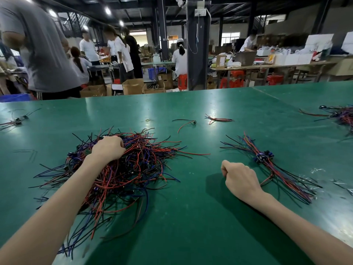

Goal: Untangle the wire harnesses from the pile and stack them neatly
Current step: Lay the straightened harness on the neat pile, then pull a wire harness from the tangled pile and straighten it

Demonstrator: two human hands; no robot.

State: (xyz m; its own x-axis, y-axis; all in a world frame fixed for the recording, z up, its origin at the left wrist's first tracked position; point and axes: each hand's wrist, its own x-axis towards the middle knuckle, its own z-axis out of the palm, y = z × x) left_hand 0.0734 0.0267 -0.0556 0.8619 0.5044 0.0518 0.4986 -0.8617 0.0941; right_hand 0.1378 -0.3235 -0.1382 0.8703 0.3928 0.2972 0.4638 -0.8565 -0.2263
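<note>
Fingers [119, 142] of the left hand [108, 148] are curling down into the tangled pile [137, 169], clutching wires near its upper edge. Those of the right hand [240, 178] are lying curled in a loose fist, with nothing seen in them. On the green tabletop [191, 226] the pile is sprawling left of centre, its wires pointing every way with no single axis. Right of centre, the sorted stack [267, 161] is running from upper left to lower right, just beside the right hand.
</note>
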